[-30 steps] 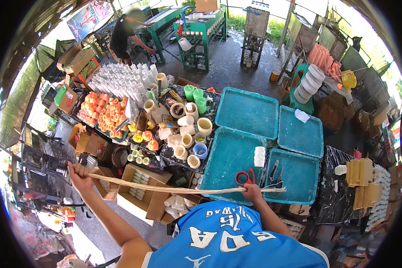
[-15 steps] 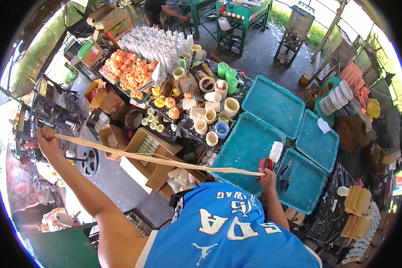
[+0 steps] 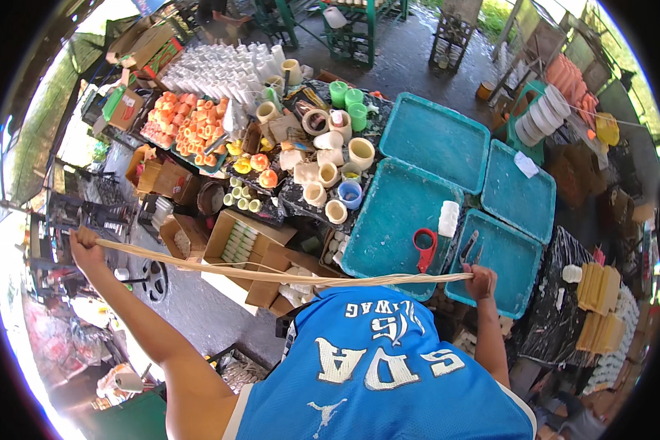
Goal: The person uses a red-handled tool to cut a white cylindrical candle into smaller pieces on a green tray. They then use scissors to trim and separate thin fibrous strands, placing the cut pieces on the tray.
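Note:
A long bundle of cream-coloured string (image 3: 301, 277) stretches nearly straight across my body. My left hand (image 3: 88, 251), far out to the left, is closed round one end. The other end is in the closed fist of my right hand (image 3: 481, 283), by the near edge of a teal tray (image 3: 524, 293). In that tray lie a utility knife (image 3: 470, 243) and what looks like scissors, partly hard to make out. A red tool with a ring and handle (image 3: 424, 253), perhaps a tape dispenser, lies beside a white roll (image 3: 449, 218) in the larger teal tray (image 3: 378, 220).
Cream moulds or cups (image 3: 361, 152), green cups (image 3: 357, 116), orange pieces (image 3: 198, 139) and white cones (image 3: 220, 70) crowd the table ahead. Open cardboard boxes (image 3: 253, 227) stand below the string on the left. Yellowish slabs (image 3: 598, 289) lie at right on black plastic.
My right hand has moved right, away from the red tool, and the string now reaches farther right. My left hand keeps its end, slightly lower in view. The view has shifted.

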Demonstrator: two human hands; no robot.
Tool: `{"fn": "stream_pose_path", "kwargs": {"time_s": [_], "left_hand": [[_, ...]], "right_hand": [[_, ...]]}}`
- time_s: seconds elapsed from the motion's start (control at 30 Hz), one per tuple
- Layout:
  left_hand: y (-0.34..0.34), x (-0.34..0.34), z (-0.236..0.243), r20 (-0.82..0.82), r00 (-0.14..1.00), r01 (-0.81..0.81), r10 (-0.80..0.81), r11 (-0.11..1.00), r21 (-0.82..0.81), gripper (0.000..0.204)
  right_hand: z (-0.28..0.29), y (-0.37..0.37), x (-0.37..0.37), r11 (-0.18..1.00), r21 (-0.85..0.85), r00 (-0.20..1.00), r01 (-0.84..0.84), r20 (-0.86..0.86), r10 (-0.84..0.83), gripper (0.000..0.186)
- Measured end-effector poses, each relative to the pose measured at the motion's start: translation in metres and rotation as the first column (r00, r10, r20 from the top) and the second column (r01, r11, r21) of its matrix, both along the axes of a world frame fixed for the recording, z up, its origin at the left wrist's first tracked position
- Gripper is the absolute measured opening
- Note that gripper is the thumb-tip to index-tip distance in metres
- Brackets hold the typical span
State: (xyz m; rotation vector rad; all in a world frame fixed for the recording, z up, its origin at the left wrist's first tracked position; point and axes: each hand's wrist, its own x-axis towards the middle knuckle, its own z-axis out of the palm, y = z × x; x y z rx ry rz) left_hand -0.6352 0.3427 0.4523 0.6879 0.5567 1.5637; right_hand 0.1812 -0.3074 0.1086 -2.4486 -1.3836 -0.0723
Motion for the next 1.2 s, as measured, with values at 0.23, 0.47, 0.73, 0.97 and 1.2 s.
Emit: {"fn": "stream_pose_path", "kwargs": {"time_s": [0.23, 0.47, 0.73, 0.97, 1.2], "left_hand": [[-0.052, 0.334, -0.156, 0.205, 0.940, 0.313, -0.272, 0.927, -0.207, 0.045], [-0.273, 0.616, -0.221, 0.070, 0.830, 0.526, -0.553, 0.736, -0.426, 0.044], [-0.378, 0.666, -0.152, 0.113, 0.571, 0.809, -0.813, 0.535, -0.243, 0.046], [-0.278, 0.617, -0.108, 0.097, 0.725, 0.689, -0.682, 0.714, -0.124, 0.044], [-0.159, 0.546, -0.126, 0.248, 0.718, 0.686, -0.650, 0.722, -0.091, 0.046]], "right_hand": [[0.019, -0.204, 0.118, 0.781, -0.407, 0.879, 0.473, 0.287, -0.382, 0.025], [0.095, -0.118, 0.083, 0.765, -0.421, 0.837, 0.488, -0.023, -0.547, 0.054], [0.115, 0.151, -0.098, 0.905, 0.424, 0.722, 0.033, -0.636, 0.272, 0.050], [0.079, 0.073, -0.054, 0.911, 0.400, 0.969, 0.094, -0.246, 0.008, 0.048], [0.093, -0.013, 0.034, 0.917, 0.388, 0.965, 0.091, 0.194, -0.178, 0.052]]}}
